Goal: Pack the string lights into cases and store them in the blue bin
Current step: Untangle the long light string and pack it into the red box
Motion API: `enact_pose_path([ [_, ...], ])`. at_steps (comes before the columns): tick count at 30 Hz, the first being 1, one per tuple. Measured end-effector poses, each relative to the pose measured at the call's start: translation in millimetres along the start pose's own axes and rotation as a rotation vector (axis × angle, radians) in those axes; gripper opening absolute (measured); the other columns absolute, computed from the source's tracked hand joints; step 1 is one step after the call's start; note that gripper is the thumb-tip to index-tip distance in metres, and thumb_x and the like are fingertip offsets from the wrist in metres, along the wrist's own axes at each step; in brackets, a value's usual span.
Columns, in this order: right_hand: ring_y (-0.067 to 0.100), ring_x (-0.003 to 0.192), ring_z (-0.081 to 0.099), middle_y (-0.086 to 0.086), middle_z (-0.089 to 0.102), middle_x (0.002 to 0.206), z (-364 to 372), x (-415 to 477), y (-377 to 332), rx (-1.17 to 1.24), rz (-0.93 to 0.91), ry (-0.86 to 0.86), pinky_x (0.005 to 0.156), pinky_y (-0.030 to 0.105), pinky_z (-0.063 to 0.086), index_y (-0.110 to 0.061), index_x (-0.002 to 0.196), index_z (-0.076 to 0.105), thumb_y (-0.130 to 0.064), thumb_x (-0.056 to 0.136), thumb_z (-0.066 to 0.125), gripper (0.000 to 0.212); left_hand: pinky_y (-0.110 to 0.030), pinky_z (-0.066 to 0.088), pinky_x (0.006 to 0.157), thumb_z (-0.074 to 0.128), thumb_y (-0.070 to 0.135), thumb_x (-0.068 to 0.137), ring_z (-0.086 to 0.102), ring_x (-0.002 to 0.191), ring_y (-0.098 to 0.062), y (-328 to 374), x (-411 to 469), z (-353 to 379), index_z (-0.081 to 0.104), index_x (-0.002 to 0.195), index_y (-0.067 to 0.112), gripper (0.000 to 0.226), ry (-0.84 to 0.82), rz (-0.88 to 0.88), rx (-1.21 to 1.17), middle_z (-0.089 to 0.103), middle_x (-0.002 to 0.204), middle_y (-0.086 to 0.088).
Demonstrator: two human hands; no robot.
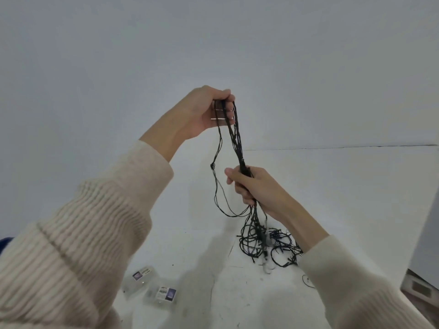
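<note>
My left hand (205,112) is raised high and grips the top of a black string-light bundle (237,138) together with a small dark box. Below it, my right hand (251,188) is curled round the same strands, which run taut between the two hands. The rest of the string lights (268,245) hang down into a tangled heap on the white floor. One thin loop sags to the left of the right hand. Two clear plastic cases (152,288) with labels lie on the floor at lower left. A sliver of the blue bin (4,243) shows at the left edge.
A white floor (332,198) meets a pale wall behind. A grey slab and a dark object (420,286) stand at the right edge. A loose bit of wire (307,281) lies near my right sleeve.
</note>
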State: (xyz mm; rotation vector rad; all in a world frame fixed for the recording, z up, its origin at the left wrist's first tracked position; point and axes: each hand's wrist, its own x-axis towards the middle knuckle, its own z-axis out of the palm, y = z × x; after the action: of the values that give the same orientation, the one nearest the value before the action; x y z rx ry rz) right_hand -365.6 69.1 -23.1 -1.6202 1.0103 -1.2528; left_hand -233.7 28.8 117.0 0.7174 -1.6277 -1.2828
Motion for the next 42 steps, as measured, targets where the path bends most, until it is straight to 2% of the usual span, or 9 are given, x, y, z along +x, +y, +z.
enact_pose_path([
  [6,0.007,0.037,0.024,-0.005,0.034,0.043,-3.8,-6.6,28.8,-0.048,0.205,-0.008,0.038,0.019,0.021,-0.015,0.063,0.047,-0.028,0.095,0.050,0.034,-0.028,0.055,0.061,0.046,0.011,0.095,0.055,0.048,-0.013,1.3,2.3,-10.6,0.056,0.073,0.008,0.024,0.091,-0.005,-0.064,0.055,0.051,0.002],
  [13,0.016,0.053,0.050,0.004,0.056,0.061,-10.4,-4.9,50.0,0.180,0.134,0.010,0.063,0.032,0.050,-0.005,0.084,0.056,-0.015,0.088,0.061,0.012,-0.029,0.056,0.063,0.047,0.013,0.095,0.056,0.052,-0.014,-8.4,3.4,-16.3,0.057,0.075,0.008,0.024,0.081,-0.036,0.015,0.056,0.059,0.000],
  [17,0.022,0.110,0.058,0.009,0.060,0.118,-18.0,6.5,44.1,0.378,0.078,0.019,0.095,0.038,0.049,-0.022,0.124,0.049,-0.043,0.066,0.079,0.069,-0.027,0.057,0.060,0.048,0.015,0.095,0.060,0.053,-0.015,-7.8,2.9,-6.6,0.058,0.077,0.007,0.022,-0.039,-0.079,0.202,0.060,0.056,0.000],
  [22,0.014,0.129,0.041,0.001,0.043,0.137,6.0,37.0,18.3,0.199,-0.021,0.028,0.111,0.037,0.024,-0.036,0.145,0.012,-0.046,0.059,0.074,0.107,-0.030,0.058,0.067,0.050,0.014,0.094,0.061,0.056,-0.016,-13.4,7.3,4.4,0.059,0.079,0.006,0.020,-0.088,-0.112,0.294,0.061,0.062,-0.003],
  [26,0.017,0.079,0.069,0.006,0.070,0.077,41.7,46.8,15.9,0.250,0.009,0.032,0.088,0.028,0.046,-0.022,0.121,0.046,-0.011,0.077,0.073,0.052,-0.029,0.057,0.062,0.049,0.015,0.095,0.060,0.056,-0.016,-18.3,7.4,-11.0,0.057,0.078,0.007,0.021,-0.051,-0.080,0.170,0.059,0.064,-0.003],
  [28,0.011,0.041,0.050,-0.006,0.044,0.045,48.9,47.6,25.7,0.254,0.054,0.045,0.066,0.029,0.054,-0.011,0.110,0.060,-0.008,0.087,0.061,0.024,-0.028,0.057,0.065,0.046,0.015,0.096,0.061,0.058,-0.015,-21.2,3.3,-32.6,0.056,0.078,0.008,0.021,-0.001,-0.049,0.072,0.060,0.065,-0.002],
  [34,0.014,0.044,0.034,-0.002,0.036,0.051,32.6,57.7,35.5,-0.398,0.097,0.128,0.047,0.024,0.034,-0.016,0.070,0.063,-0.022,0.095,0.049,0.029,-0.035,0.050,0.091,0.048,0.020,0.094,0.062,0.090,-0.016,-76.9,-51.2,-130.3,0.058,0.074,0.016,0.022,0.192,-0.144,-0.084,0.066,0.080,0.003],
  [38,0.024,0.062,0.047,0.003,0.051,0.064,46.0,77.4,34.7,-0.864,-0.036,0.068,0.055,0.030,0.032,-0.013,0.076,0.056,-0.012,0.091,0.043,0.020,-0.035,0.050,0.088,0.054,0.023,0.092,0.061,0.094,-0.021,-148.4,-84.4,-171.8,0.064,0.103,0.011,0.019,0.363,-0.429,0.095,0.063,0.111,-0.010],
  [42,0.027,0.088,0.049,0.007,0.057,0.084,84.4,101.0,35.1,-1.302,-0.297,-0.111,0.067,0.034,0.031,-0.010,0.092,0.055,-0.017,0.092,0.038,0.018,-0.025,0.040,0.094,0.056,0.046,0.085,0.051,0.112,-0.010,-151.7,-85.0,-170.9,0.045,0.128,0.029,0.047,0.421,-0.197,0.279,0.052,0.128,0.005],
])
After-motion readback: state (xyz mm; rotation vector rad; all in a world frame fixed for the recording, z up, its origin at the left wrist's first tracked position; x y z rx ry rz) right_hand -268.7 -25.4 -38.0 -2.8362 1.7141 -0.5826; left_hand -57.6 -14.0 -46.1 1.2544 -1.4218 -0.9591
